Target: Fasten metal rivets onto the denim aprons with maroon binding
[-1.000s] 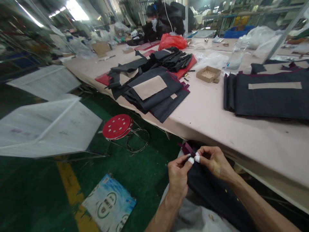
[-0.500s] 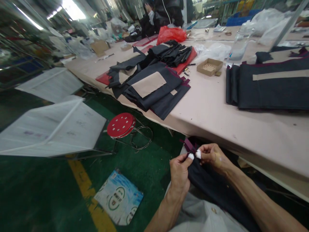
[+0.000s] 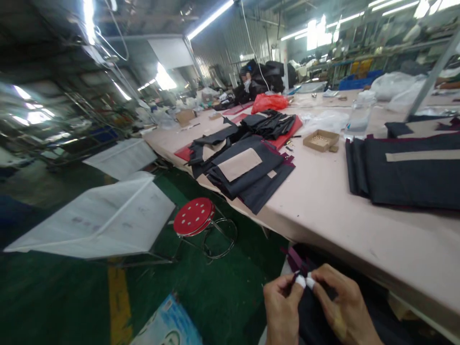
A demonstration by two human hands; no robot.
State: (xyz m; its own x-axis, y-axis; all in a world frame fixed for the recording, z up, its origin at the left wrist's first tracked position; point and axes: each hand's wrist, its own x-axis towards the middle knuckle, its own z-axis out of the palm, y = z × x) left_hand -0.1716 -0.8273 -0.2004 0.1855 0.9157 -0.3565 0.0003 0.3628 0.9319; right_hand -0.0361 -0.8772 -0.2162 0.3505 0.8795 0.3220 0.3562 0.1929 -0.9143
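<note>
White-wrapped fingertips: closer together than a moment ago.
My left hand, right hand: both pinching dark maroon-trimmed cloth between them.
Cloth: probably light, limp; best pinched near the edge.

Cold tube light streaks overhead, with blown-out glare beyond the far edge of the table! Its top takes a soft, even wash; below the near edge, dark cloth loses detail in shadow. Green floor, dim. Leftward, blur and wide-angle stretch pull the white bins long.
</note>
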